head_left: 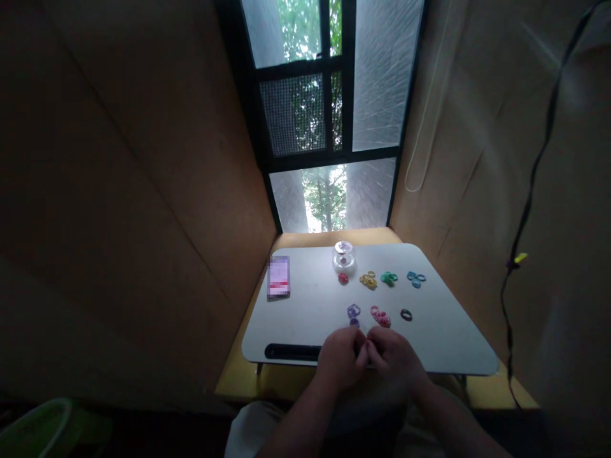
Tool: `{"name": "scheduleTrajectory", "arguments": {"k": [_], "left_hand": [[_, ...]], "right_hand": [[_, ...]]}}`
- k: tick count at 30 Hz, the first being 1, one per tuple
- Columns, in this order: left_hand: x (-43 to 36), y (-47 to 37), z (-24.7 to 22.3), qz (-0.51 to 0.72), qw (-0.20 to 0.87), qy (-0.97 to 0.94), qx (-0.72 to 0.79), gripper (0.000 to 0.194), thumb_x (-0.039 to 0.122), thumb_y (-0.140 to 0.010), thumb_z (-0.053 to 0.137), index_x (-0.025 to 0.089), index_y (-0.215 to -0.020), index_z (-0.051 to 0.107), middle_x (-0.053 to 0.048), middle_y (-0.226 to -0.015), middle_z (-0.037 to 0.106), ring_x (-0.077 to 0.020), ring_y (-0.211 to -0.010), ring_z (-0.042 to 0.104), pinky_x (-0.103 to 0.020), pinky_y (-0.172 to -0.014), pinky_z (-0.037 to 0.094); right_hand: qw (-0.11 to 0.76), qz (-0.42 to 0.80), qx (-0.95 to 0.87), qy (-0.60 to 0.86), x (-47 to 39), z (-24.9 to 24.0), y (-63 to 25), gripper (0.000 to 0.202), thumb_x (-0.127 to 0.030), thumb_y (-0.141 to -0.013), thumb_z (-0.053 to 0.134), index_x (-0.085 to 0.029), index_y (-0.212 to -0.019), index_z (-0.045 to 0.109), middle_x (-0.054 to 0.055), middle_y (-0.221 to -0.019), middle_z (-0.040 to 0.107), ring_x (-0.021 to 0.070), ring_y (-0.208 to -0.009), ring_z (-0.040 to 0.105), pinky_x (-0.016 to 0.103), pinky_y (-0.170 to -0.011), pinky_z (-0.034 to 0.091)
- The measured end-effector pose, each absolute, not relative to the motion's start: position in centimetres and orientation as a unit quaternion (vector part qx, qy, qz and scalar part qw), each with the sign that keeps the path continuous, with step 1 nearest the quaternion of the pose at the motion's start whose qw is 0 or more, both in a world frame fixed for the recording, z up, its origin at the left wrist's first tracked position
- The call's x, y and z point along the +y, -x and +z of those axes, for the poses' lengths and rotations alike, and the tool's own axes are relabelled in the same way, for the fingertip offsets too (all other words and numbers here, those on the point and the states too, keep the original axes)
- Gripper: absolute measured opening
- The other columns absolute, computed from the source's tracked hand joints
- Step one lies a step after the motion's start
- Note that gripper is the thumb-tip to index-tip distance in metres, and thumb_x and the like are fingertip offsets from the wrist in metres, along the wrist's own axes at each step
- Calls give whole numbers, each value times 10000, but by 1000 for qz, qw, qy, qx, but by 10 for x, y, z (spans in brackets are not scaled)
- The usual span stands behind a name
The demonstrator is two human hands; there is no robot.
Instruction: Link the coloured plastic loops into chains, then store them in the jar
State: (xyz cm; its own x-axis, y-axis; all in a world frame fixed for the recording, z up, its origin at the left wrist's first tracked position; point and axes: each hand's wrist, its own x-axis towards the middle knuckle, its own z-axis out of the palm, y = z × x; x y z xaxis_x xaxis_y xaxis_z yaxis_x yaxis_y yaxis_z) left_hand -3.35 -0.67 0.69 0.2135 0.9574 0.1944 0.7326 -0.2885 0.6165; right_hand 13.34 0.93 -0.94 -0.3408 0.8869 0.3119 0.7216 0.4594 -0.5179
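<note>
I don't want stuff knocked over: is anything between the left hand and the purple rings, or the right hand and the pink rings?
Nothing that I can see. The purple rings lie just beyond the left hand, and the pink rings just beyond the right hand.

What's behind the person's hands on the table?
Purple rings, pink rings and a dark ring lie just beyond. The left hand hides the right end of the black strip; anything between the fingertips is hidden.
</note>
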Motion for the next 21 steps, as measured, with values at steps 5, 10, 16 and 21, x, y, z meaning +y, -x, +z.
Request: {"name": "scheduleTrajectory", "arguments": {"k": [5, 10, 16, 21], "left_hand": [[-6, 33, 8, 288, 198, -754, 556, 78, 267, -870, 563, 218, -814, 588, -4, -789, 640, -164, -740, 557, -284, -655, 341], [-4, 34, 10, 280, 209, -753, 558, 87, 269, -867, 567, 219, -802, 597, -4, -762, 628, -162, -706, 537, -290, -631, 323], [3, 35, 9, 266, 227, -759, 549, 59, 260, -843, 575, 225, -804, 601, -6, -770, 633, -171, -721, 541, -298, -637, 325], [10, 37, 8, 270, 254, -753, 543, 66, 287, -841, 577, 229, -823, 604, -5, -786, 649, -176, -728, 554, -299, -644, 339]], "right_hand": [[286, 145, -808, 495, 10, -7, -133, 193, -245, -878, 461, -220, -688, 478, 3, -679, 567, 166, -665, 529, 283, -641, 365], [286, 144, -807, 495, 12, -9, -133, 176, -245, -870, 473, -219, -697, 494, 5, -680, 568, 165, -665, 523, 285, -641, 361], [285, 137, -815, 486, 16, -11, -135, 178, -251, -864, 475, -212, -693, 505, 11, -660, 556, 163, -633, 518, 282, -606, 349], [291, 133, -818, 478, 19, -9, -136, 207, -273, -885, 471, -209, -695, 524, 13, -647, 555, 162, -618, 520, 281, -596, 354]]}}
